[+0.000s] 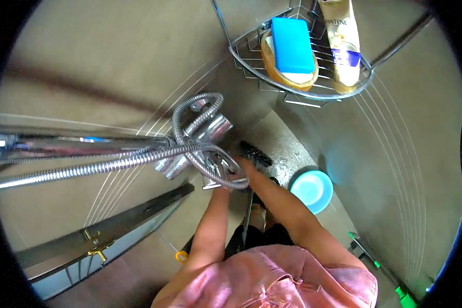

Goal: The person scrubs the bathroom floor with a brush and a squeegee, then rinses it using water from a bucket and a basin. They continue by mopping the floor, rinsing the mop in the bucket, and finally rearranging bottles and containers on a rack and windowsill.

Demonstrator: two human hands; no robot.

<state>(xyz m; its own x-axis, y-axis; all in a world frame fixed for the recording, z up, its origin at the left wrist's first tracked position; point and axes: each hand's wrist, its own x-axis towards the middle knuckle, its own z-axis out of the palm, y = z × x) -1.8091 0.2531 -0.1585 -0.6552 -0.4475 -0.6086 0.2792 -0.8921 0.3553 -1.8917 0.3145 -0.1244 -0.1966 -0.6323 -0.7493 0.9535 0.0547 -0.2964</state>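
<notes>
My left forearm (215, 218) reaches forward, and its hand is mostly hidden behind the chrome shower mixer (210, 131) and the looped metal hose (200, 149). Just right of the loop, part of my right hand (245, 167) shows, with its fingers out of sight. Close beyond it lies a brush head with dark bristles (256, 154) on the wet floor (290, 146). A thin long handle (248, 218) runs between my arms toward my body. Whether either hand grips it cannot be seen.
A light blue basin (312, 191) stands on the floor at right. Above, a wire corner shelf (264, 79) holds a blue soap-like block (292, 45) on a dish and a Pantene tube (342, 46). A green-and-black handle (377, 264) leans lower right; a door edge (118, 226) stands left.
</notes>
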